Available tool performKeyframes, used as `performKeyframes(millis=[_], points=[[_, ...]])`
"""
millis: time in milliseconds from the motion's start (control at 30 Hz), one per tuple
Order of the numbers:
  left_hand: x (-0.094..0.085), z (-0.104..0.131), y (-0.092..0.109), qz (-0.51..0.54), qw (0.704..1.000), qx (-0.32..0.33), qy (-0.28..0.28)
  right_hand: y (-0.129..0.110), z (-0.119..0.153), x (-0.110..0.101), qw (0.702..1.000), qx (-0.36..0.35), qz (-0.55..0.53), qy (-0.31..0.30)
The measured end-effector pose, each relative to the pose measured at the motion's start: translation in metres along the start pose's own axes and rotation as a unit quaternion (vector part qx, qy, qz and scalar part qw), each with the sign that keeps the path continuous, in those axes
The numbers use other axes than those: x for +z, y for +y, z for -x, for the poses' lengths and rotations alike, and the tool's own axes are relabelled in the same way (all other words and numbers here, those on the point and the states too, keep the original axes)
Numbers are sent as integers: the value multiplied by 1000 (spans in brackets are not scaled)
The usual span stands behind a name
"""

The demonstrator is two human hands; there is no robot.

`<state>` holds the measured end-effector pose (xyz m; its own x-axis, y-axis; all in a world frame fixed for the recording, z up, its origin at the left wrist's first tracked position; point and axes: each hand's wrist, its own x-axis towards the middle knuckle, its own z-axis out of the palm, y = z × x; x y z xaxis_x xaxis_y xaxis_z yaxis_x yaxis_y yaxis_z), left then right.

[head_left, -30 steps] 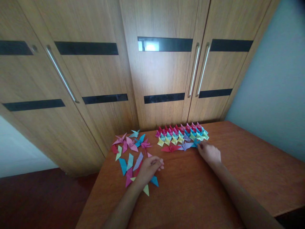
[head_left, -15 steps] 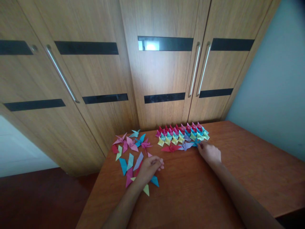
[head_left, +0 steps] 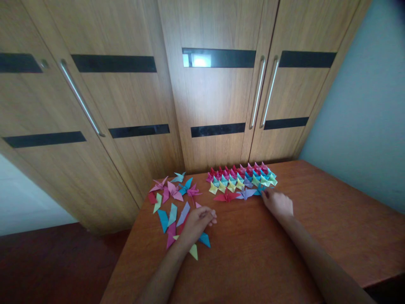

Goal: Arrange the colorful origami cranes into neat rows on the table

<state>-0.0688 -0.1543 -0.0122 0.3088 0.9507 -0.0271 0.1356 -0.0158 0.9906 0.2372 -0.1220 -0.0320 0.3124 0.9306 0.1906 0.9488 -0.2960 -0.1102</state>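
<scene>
My right hand [head_left: 279, 203] is closed at the tip of a blue paper crane [head_left: 258, 190], which lies at the right end of a front row. Beside that crane are a lilac paper crane [head_left: 246, 194] and a red paper crane [head_left: 227, 196] with wings spread. Behind them stand several tight rows of small folded cranes [head_left: 232, 179] in pink, red, blue and yellow. My left hand [head_left: 201, 220] rests with curled fingers over loose flat-folded paper pieces, and nothing shows in it. Its wrist partly hides a red piece and a blue folded piece [head_left: 205, 240].
At the table's left lie more spread paper cranes [head_left: 174, 191] and flat-folded pieces [head_left: 172, 214]. A wooden wardrobe [head_left: 218, 97] with metal handles stands right behind the brown table [head_left: 253, 261]. A pale blue wall [head_left: 363, 126] is on the right.
</scene>
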Motion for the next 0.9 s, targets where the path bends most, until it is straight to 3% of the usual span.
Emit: performKeyframes(millis=[267, 500, 600, 700, 800, 900], points=[[-1, 1, 2, -6, 1000, 3, 0, 0, 0, -1, 1000, -1, -4, 8], [-13, -4, -5, -1, 1000, 4, 26, -7, 10, -15, 997, 4, -49, 65], [-28, -7, -7, -24, 996, 32, 77, -25, 19, -19, 988, -54, -122, 74], [-50, -9, -7, -90, 978, 79, 168, -53, 34, -18, 968, -144, -204, 35], [-72, -8, -8, -213, 936, 93, 263, -80, 50, -9, 950, -198, -239, -16], [-89, -8, -11, -309, 899, 74, 301, -95, 62, 3, 946, -224, -231, -45]])
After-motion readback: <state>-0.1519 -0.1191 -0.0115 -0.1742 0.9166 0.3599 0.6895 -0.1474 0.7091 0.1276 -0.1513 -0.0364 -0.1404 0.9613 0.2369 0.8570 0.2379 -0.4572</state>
